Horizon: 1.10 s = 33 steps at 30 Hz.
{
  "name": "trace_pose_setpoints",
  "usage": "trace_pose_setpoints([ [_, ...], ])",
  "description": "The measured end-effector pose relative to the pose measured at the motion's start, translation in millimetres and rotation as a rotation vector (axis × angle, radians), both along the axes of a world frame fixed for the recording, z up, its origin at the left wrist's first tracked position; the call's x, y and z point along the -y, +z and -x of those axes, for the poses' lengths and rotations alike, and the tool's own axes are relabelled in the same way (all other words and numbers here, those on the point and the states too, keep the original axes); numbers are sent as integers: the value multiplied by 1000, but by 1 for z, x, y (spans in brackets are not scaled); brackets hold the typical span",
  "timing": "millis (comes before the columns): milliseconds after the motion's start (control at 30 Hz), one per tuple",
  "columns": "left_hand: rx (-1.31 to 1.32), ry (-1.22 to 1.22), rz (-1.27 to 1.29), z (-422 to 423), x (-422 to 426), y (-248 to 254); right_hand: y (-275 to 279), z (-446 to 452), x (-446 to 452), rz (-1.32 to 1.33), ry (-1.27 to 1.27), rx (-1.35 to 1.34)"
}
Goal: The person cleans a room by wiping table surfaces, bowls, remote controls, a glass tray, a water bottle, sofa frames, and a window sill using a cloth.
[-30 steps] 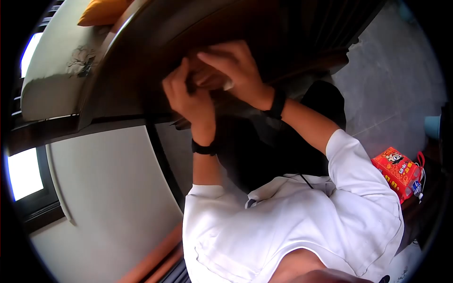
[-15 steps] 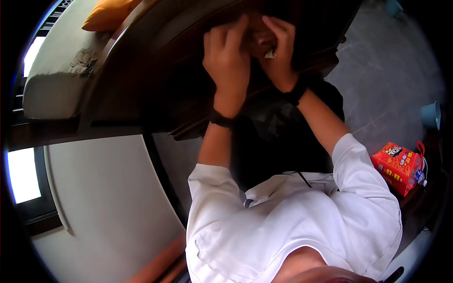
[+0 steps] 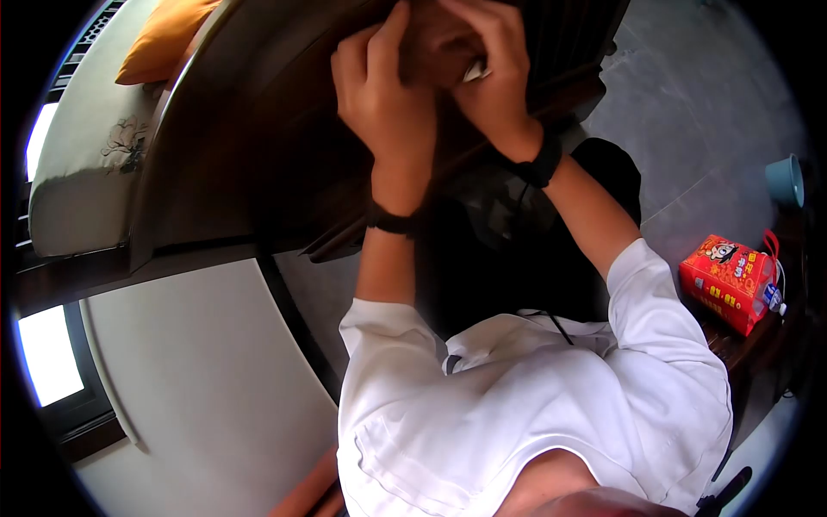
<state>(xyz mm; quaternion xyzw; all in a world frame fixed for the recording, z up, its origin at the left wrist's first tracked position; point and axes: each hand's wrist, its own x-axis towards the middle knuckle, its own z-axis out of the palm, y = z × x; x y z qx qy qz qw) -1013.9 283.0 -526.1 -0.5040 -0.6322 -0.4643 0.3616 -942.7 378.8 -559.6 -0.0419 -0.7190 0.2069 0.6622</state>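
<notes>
At the top of the head view my left hand (image 3: 388, 95) has its fingers stretched forward and apart, with nothing visible in them. Opposite it, my right hand (image 3: 504, 82) is curled around a small white piece (image 3: 474, 71), which shows at the thumb side. Both hands are over dark polished wooden furniture (image 3: 258, 112). A blurred brownish shape (image 3: 435, 43) appears between them; I cannot tell whether it is an object or a reflection. Some fingertips are blurred or cut off by the frame edge.
A light cushioned seat (image 3: 77, 172) with an orange pillow (image 3: 164, 43) is at upper left. On the right, a red printed box (image 3: 724, 276) sits on a dark wooden surface, with a small bottle (image 3: 774, 297) at its side. A blue container (image 3: 782, 181) stands behind it.
Both hands have shifted slightly up and left in the view, and the right-hand fingers reach further toward the top edge. The surroundings have also shifted as the camera turned. The white piece remains at my right hand.
</notes>
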Motion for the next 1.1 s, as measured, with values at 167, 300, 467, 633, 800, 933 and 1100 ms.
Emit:
trace_pose_setpoints([
  [167,-106,16,54,-6,-21,-17,-25,-3,-8,158,-19,-87],
  [300,60,71,249,-9,3,-61,-76,-4,15,272,12,36],
  [467,154,128,326,4,62,-102,-108,1,53,201,234,169],
  [633,254,194,265,15,100,-90,-89,27,85,141,232,150],
  [800,51,192,-54,25,81,-34,-31,46,70,5,206,17],
  [933,13,86,-151,29,55,4,7,44,45,-91,106,-118],
  [1100,-31,92,22,25,42,-45,-55,21,39,54,41,20],
])
